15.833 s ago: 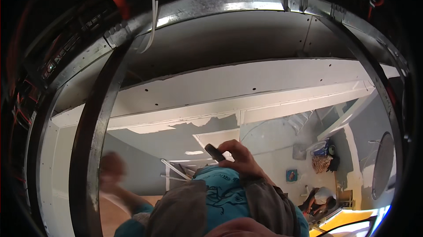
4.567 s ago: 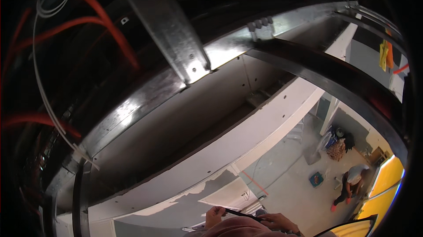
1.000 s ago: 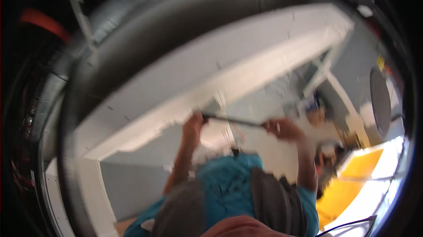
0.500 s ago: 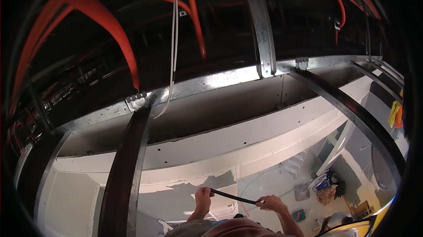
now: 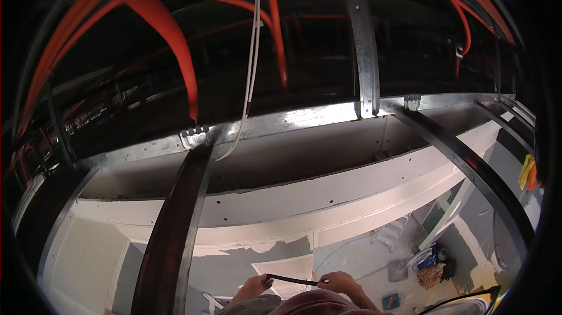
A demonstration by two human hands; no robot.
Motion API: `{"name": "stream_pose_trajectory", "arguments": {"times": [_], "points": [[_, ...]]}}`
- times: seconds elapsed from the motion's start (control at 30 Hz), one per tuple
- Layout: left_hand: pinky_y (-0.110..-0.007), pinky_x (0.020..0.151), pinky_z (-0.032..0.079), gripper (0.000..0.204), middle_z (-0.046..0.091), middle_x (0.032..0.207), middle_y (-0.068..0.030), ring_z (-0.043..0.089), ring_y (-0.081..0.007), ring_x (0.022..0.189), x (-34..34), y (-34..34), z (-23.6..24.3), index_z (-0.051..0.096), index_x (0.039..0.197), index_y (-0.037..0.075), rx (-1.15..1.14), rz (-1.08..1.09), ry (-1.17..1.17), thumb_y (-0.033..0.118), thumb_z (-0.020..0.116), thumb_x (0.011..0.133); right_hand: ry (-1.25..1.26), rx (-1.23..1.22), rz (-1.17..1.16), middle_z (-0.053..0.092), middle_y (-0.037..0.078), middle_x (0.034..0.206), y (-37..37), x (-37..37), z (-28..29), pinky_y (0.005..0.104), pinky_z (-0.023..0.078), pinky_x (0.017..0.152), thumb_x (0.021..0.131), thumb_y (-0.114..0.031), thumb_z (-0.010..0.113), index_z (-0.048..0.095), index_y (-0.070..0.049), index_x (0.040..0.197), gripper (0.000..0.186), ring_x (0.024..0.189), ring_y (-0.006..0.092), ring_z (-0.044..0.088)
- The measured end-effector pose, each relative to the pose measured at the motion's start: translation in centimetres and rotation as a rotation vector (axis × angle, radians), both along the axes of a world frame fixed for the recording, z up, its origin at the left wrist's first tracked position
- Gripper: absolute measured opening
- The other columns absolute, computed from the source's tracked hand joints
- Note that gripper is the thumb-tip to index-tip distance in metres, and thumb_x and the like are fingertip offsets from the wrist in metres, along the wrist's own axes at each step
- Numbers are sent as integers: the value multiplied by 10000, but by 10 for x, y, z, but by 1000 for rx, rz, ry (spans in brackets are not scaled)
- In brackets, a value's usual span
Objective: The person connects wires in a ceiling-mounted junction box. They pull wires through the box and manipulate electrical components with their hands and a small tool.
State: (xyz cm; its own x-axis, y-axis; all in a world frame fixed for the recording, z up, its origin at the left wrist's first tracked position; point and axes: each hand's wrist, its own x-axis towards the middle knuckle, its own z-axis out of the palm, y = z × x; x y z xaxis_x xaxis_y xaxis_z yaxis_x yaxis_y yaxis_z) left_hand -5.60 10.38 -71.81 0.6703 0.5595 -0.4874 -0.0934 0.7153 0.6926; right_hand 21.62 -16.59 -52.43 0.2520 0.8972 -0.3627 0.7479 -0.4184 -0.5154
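Low in the head view, my left hand (image 5: 254, 287) grips one end of a thin black flexible strip (image 5: 293, 280), too small to tell if it is tape, tube or cable. The other end is pinched in the fingers of my right hand (image 5: 341, 284). Between the two hands the strip runs nearly level with a slight sag. Both hands are held close in front of my body, apart from the metal frame. Above them hangs a pair of white cables (image 5: 253, 63) with a coil at its top.
Dark metal ceiling channels (image 5: 175, 221) cross on the left and right (image 5: 468, 165). A shiny metal rail (image 5: 310, 115) spans the middle, above a white plasterboard bulkhead (image 5: 281, 201). Orange conduits (image 5: 161, 19) hang overhead. Far below, bags (image 5: 430, 274) lie on the floor.
Both hands have come lower and closer to my body, with the black strip still between them. The overhead frame and conduits sit lower and further right in the picture.
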Motion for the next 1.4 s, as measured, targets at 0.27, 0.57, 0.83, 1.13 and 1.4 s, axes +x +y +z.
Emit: {"name": "stream_pose_trajectory", "arguments": {"times": [0.27, 0.57, 0.83, 1.13, 1.4], "points": [[-402, 900, 521, 633, 661, 1194, -170, 631, -254, 1049, -23, -27, -32, 576, 1360, 5, 331, -553, 701, 506, 645, 979, -162, -206, 276, 754, 109, 1124, 74, -41, -8, 436, 533, 953, 826, -240, 569, 777, -118, 1066, 340, 1112, 309, 696], [-350, 864, 554, 681, 639, 1295, -154, 682, -201, 987, 62, -25, 91, 527, 1444, 47, 940, -630, 165, 286, 794, 865, -267, -249, 396, 752, 69, 1124, 102, -37, -30, 443, 536, 932, 881, -362, 575, 761, -251, 1152, 347, 1090, 302, 697], [-304, 730, 544, 583, 710, 1098, -96, 666, -147, 821, 104, -48, 153, 574, 1357, 5, 811, -916, -40, 72, 772, 812, -224, -235, 408, 764, 31, 1087, 89, -22, -6, 410, 540, 927, 926, -482, 581, 756, -320, 1156, 332, 1052, 254, 714], [-294, 639, 534, 396, 710, 843, -88, 664, -155, 680, 100, -53, 125, 643, 1189, -11, 833, -1004, 17, 51, 772, 820, -138, -235, 418, 758, 110, 1087, 79, -16, -6, 461, 498, 991, 934, -519, 600, 737, -267, 1202, 392, 1071, 329, 698], [-329, 573, 482, 401, 665, 786, -96, 619, -168, 586, 86, -60, 156, 644, 1189, -15, 974, -930, 263, 141, 750, 834, -163, -137, 422, 760, 75, 1079, 81, -12, -30, 484, 528, 911, 965, -482, 492, 703, -324, 1250, 389, 1010, 313, 718]]}}
